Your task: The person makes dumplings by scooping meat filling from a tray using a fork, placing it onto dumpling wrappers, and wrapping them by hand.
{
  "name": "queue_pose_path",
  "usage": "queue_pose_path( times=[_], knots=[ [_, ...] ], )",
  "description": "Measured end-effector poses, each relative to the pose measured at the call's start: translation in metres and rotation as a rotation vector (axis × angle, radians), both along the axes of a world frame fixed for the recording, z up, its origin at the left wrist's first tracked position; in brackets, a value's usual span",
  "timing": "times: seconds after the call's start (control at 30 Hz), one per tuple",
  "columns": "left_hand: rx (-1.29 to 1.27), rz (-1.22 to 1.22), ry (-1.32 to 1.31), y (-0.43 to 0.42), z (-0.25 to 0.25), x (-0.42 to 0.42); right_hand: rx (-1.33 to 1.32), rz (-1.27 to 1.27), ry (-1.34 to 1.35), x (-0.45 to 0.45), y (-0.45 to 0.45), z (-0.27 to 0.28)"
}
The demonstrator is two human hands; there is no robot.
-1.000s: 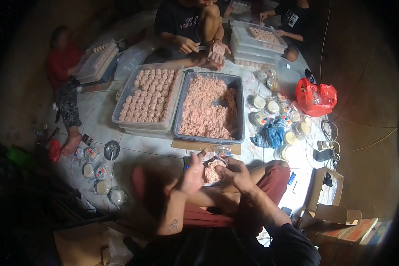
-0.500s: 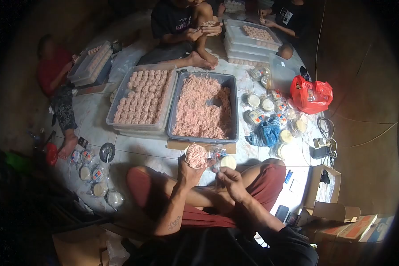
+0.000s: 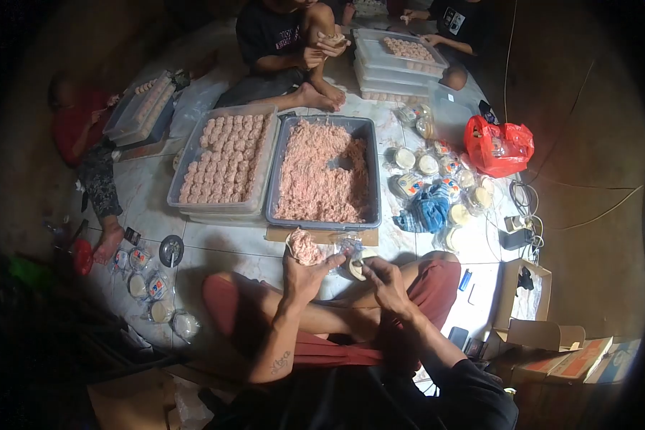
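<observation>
My left hand cups a round, pale dough wrapper heaped with pink minced filling. Its thumb points right, toward a clear plastic packet on the floor. My right hand is closed in a pinch at the edge of a pale round stack of wrappers. A small dark shape crosses those wrappers at the fingertips; what the fingers grip cannot be made out. Beyond both hands stands a grey tub of pink minced filling, with a hollow scooped at its right side.
A clear tray with rows of filled dumplings stands left of the tub. Wrapper packets, a blue cloth and a red bag lie right; more packets lie left. Co-workers sit beyond, one person holding a wrapper.
My left hand has shifted slightly left, its thumb now stretched outward. My right hand's fingertips have moved up onto the wrapper stack. The view has shifted a little.
</observation>
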State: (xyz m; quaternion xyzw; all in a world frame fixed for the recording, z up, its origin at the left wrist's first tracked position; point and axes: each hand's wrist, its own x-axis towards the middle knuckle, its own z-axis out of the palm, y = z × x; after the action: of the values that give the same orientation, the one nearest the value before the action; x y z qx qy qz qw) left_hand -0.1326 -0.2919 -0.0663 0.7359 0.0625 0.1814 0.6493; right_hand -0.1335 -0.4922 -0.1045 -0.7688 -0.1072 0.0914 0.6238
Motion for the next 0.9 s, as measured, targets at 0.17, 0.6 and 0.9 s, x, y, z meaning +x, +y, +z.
queue_pose_path(
  times=[0.17,0.6,0.9],
  knots=[
    [-0.083,-0.211,0.198,0.018,-0.003,-0.007,0.29,0.127,0.415,-0.02,0.005,-0.002],
    [-0.398,-0.162,0.021,0.012,-0.029,-0.005,0.476,0.157,0.442,-0.025,0.027,-0.001],
    [0.196,-0.186,0.068,0.027,-0.012,-0.011,-0.039,0.093,-0.108,-0.006,0.005,-0.001]
  ],
)
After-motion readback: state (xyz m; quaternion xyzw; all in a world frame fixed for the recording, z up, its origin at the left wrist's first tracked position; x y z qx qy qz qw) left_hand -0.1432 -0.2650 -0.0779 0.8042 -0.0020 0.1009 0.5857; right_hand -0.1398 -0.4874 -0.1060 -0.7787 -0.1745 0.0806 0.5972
